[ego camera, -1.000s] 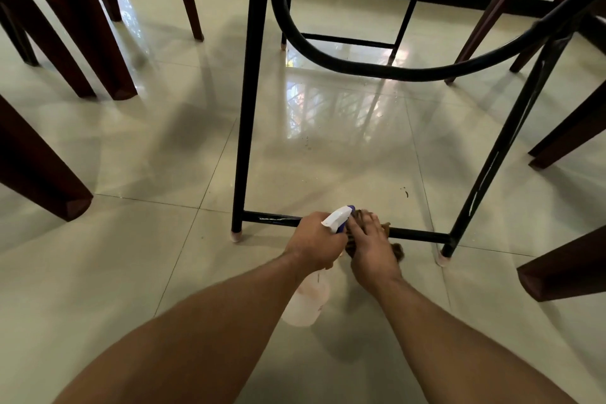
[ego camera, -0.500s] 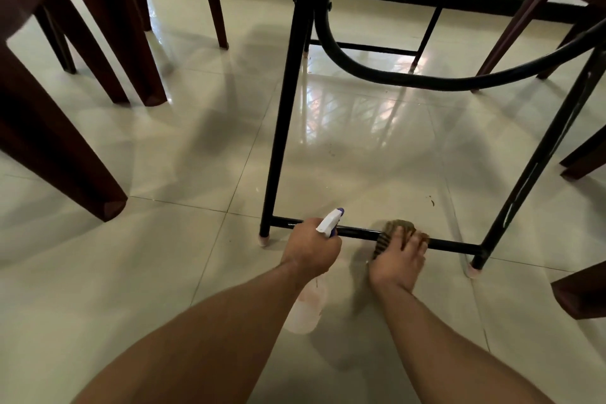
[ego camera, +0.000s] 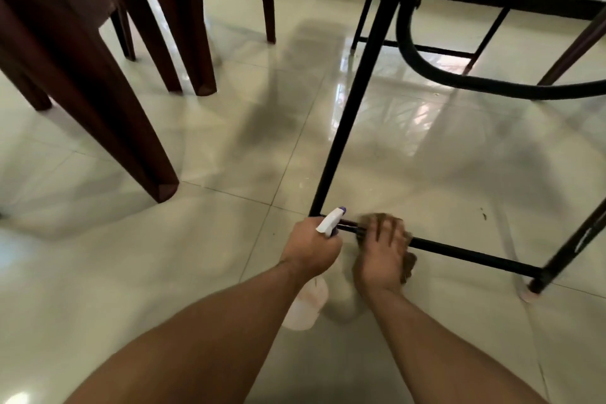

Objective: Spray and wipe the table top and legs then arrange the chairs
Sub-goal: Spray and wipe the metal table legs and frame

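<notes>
I am low down at the black metal table frame. Its bottom crossbar (ego camera: 465,252) runs just above the floor between the left leg (ego camera: 347,115) and the right leg (ego camera: 577,246). My left hand (ego camera: 311,246) grips a clear spray bottle (ego camera: 306,302) with a white and purple nozzle, held just in front of the bar's left end. My right hand (ego camera: 382,252) presses a brown cloth (ego camera: 408,264) around the crossbar, right beside the left hand. The table top is out of view.
Dark brown chair legs (ego camera: 108,115) stand at the left, with more (ego camera: 190,29) behind them. A curved black brace (ego camera: 492,88) hangs under the table. Another chair leg (ego camera: 574,46) shows at the far right. The glossy cream tile floor (ego camera: 131,272) has small dark specks (ego camera: 482,214).
My right hand slid the cloth left along the crossbar, back next to the left hand. The view shifted left, so the frame now sits further right.
</notes>
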Demonstrator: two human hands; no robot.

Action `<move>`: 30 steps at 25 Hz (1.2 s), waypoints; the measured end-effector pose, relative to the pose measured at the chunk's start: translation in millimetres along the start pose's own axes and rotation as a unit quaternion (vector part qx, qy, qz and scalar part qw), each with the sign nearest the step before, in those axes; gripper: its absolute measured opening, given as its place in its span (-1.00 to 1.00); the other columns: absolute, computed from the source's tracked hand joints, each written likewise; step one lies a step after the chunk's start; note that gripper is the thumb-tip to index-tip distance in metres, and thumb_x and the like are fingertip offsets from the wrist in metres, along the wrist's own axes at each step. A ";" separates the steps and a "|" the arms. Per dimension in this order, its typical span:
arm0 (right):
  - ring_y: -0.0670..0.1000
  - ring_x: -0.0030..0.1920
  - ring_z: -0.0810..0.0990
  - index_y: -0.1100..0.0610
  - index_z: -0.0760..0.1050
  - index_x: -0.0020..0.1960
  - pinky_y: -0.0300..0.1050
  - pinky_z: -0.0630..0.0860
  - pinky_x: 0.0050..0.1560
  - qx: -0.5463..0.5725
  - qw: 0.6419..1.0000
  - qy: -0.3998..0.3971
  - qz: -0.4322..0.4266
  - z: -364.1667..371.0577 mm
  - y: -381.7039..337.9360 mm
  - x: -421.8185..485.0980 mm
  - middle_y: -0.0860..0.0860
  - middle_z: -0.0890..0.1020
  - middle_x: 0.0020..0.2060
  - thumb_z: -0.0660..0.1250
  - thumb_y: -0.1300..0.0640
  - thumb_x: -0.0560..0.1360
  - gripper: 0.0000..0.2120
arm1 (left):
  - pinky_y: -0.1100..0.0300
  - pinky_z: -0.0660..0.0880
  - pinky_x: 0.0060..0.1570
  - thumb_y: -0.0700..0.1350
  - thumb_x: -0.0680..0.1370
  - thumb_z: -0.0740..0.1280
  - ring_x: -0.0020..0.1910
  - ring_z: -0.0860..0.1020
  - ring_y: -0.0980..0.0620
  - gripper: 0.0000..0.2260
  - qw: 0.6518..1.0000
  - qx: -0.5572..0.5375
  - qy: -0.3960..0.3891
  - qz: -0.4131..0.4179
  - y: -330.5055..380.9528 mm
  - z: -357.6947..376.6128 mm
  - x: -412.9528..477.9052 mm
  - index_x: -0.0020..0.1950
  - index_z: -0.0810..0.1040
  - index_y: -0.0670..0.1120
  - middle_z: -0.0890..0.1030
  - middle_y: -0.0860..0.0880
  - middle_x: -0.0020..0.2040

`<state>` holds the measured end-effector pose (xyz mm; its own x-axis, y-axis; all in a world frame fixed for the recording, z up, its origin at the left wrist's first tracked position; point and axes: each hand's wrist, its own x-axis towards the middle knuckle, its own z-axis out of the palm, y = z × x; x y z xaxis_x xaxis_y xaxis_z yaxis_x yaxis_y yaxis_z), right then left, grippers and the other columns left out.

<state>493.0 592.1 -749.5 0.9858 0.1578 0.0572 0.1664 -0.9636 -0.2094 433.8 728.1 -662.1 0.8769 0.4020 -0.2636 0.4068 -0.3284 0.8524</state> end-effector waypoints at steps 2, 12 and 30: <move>0.22 0.61 -0.07 0.13 0.10 0.62 0.18 -0.08 0.58 0.019 0.976 -0.050 -0.210 3.8 -24.7 0.1 0.15 0.09 0.60 0.24 0.32 0.48 -0.26 | -0.17 0.62 -0.31 -0.14 0.40 0.24 -0.43 0.51 -0.17 -0.90 1.000 0.004 0.005 0.002 -3.2 -15.6 3.2 -0.29 0.53 -0.06 0.54 -0.04 -0.39; 0.36 0.57 -0.06 0.34 0.01 0.59 0.12 -0.35 0.52 0.010 0.999 -0.044 0.000 3.0 -87.5 -15.0 0.35 0.04 0.56 0.04 0.36 0.49 -0.34 | -0.17 0.59 -0.33 -0.12 0.37 0.27 -0.46 0.41 -0.11 -0.91 1.000 -0.007 0.015 -0.021 -25.9 -49.2 11.7 -0.33 0.46 -0.09 0.43 0.04 -0.49; 0.16 0.46 0.27 0.17 0.27 0.46 0.16 0.00 0.55 -0.068 0.989 -0.103 -0.083 -24.9 -35.2 19.9 0.13 0.36 0.42 0.21 0.03 0.54 -0.48 | -0.04 0.57 -0.41 -0.26 0.47 0.32 -0.44 0.52 -0.14 -0.95 0.999 -0.001 0.027 -0.028 -25.8 -57.5 25.8 -0.17 0.56 -0.23 0.51 -0.09 -0.38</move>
<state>506.2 623.8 -716.7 0.9315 0.3425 -0.1227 0.3349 -0.9390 -0.0789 431.3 796.1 -664.9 0.8377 0.4649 -0.2864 0.4543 -0.3024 0.8380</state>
